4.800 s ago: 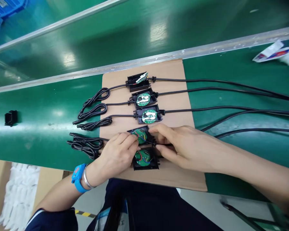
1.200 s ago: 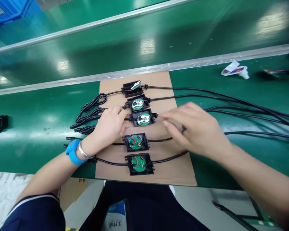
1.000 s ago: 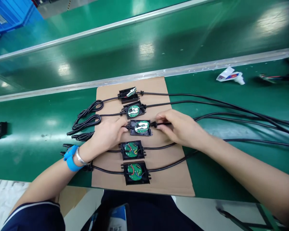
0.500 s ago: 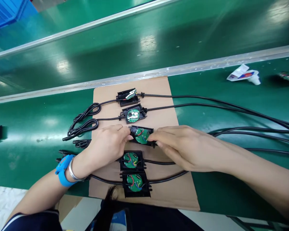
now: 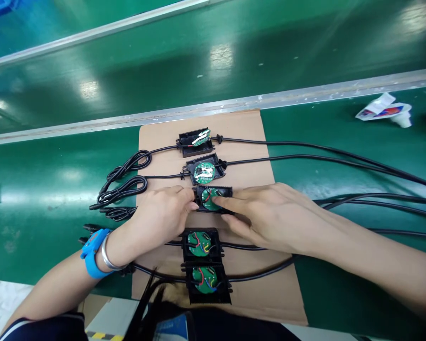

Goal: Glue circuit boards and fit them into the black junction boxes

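Observation:
Several open black plastic boxes with round green circuit boards lie in a column on a cardboard sheet (image 5: 248,142), each with black cables leaving left and right. My left hand (image 5: 158,220) pinches the left end of the middle box (image 5: 213,199). From the right, my right hand (image 5: 266,215) holds that box's other end, its forefinger pressing on the green board inside. Two boxes (image 5: 199,244) (image 5: 206,280) with red, blue and yellow wires showing lie nearer me. Farther off are two more boxes (image 5: 203,170) (image 5: 196,140), whose boards show white markings.
The cardboard rests on a green conveyor belt (image 5: 49,189) edged by a metal rail (image 5: 305,94). Coiled cable ends (image 5: 122,177) lie left of the boxes; long black cables (image 5: 358,161) run off to the right. A crumpled white wrapper (image 5: 385,106) lies at the far right.
Both hands left the fourth box and moved to the middle one. Its board, first showing white markings, now shows the wired side. My right forefinger now presses on it.

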Available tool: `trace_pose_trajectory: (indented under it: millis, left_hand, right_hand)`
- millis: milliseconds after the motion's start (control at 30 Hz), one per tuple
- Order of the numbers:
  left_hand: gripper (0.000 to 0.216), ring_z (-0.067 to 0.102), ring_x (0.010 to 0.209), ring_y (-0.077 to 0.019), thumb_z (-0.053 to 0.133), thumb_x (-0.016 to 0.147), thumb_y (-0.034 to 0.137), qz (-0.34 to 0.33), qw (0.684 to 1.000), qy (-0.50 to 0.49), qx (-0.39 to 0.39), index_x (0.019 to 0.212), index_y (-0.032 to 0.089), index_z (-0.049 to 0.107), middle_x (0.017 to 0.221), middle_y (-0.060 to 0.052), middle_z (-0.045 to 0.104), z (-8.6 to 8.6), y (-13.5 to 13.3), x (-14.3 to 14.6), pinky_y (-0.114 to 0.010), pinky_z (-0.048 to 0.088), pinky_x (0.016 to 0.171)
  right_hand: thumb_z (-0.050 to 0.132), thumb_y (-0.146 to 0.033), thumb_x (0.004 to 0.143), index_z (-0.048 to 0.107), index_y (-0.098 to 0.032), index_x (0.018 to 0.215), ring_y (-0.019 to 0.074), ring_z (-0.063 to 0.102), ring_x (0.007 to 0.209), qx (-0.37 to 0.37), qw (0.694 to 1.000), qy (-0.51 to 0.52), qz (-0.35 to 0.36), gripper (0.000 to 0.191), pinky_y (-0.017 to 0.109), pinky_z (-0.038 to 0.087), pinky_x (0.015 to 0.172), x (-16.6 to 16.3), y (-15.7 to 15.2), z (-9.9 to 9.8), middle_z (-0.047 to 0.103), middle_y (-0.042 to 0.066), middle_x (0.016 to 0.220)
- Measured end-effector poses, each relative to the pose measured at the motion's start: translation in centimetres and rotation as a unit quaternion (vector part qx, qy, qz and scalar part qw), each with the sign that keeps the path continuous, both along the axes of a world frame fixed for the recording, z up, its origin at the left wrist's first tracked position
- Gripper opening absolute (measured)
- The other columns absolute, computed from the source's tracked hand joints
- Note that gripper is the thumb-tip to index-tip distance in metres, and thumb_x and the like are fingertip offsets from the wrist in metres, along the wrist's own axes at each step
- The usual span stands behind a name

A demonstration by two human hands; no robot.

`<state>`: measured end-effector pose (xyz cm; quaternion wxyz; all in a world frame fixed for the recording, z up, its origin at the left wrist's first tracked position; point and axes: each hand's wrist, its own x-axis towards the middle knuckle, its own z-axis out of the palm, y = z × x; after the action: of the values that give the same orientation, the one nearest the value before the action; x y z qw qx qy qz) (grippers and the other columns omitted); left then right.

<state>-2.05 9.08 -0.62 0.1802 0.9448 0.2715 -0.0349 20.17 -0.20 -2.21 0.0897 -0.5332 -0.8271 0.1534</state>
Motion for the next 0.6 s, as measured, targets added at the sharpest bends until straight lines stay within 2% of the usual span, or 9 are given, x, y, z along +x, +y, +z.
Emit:
trace_pose_trajectory:
  millis: [200,333,433,600]
  left_hand:
    - [0.015,0.071,0.095,-0.0205,0.062,0.089,0.019,0.051,0.993,0.0,-0.107,0.1,0.021,0.071,0.104,-0.002,0.076,0.5,1.2,0.2,-0.034,0.056,0.085]
    - [0.015,0.071,0.093,-0.0202,0.059,0.089,0.018,0.046,0.993,-0.008,-0.106,0.097,0.02,0.071,0.099,-0.001,0.076,0.7,1.2,0.4,-0.034,0.056,0.082]
    - [0.019,0.07,0.082,-0.0201,0.05,0.092,0.017,0.016,0.999,-0.009,-0.037,0.092,0.017,0.068,0.089,-0.003,0.074,0.4,0.5,0.6,-0.033,0.055,0.073]
    - [0.02,0.064,0.067,-0.0218,0.045,0.085,0.008,-0.049,0.984,0.052,0.165,0.084,0.014,0.065,0.075,-0.006,0.066,-0.2,-0.7,1.0,-0.031,0.047,0.051]
  right_hand:
    - [0.054,-0.026,0.088,0.073,-0.017,0.108,0.0161,0.059,0.054,0.062,0.998,-0.008,-0.004,0.029,0.031,0.031,0.051,-0.4,-0.4,-0.6,0.068,0.003,0.073]
    - [0.053,-0.027,0.09,0.073,-0.016,0.11,0.0153,0.06,0.056,0.074,0.997,0.002,-0.016,0.03,0.03,0.033,0.051,-0.5,-0.7,-0.9,0.07,0.003,0.077]
    - [0.051,-0.025,0.09,0.072,-0.017,0.112,0.0156,0.062,0.059,0.071,0.997,0.011,-0.023,0.032,0.029,0.035,0.053,-0.5,-0.8,-1.1,0.071,0.003,0.081]
    - [0.051,-0.027,0.091,0.074,-0.02,0.106,0.0162,0.063,0.064,0.039,0.998,0.025,-0.037,0.028,0.03,0.036,0.057,-0.6,-0.6,-1.1,0.071,0.003,0.083]
